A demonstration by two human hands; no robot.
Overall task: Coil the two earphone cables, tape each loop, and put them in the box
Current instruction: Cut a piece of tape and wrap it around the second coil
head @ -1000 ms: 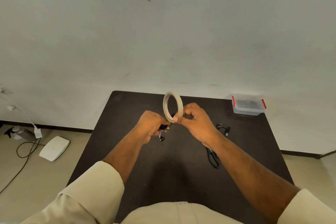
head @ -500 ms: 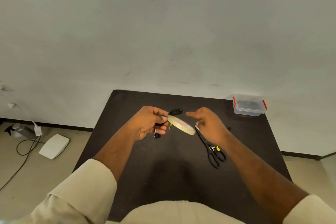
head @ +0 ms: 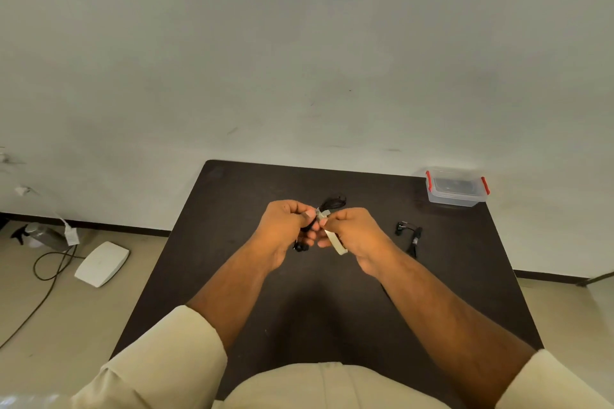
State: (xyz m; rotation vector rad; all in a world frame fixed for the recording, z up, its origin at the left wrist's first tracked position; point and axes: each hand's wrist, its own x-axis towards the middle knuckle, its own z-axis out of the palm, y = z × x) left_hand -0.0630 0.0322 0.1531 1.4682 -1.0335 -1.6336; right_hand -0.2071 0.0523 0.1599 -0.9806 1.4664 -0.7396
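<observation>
My left hand [head: 287,229] grips a coiled black earphone cable [head: 334,202] above the middle of the dark table [head: 232,276]; its loop sticks out past my fingers and an earbud hangs below. My right hand [head: 354,232] holds the cream tape roll [head: 335,242] and pinches tape against the coil. A second black earphone [head: 410,232] lies loose on the table to the right. The clear box with red clips [head: 456,189] stands at the far right corner, lid on.
The black scissors are hidden behind my right forearm. On the floor at the left lie a white flat device [head: 101,263], a cable [head: 50,276] and a spray bottle [head: 40,234]. A plain wall runs behind the table.
My right hand, which had let go of the roll and spread its fingers, has come back to the coil and now holds the roll low, pressing tape on the cable.
</observation>
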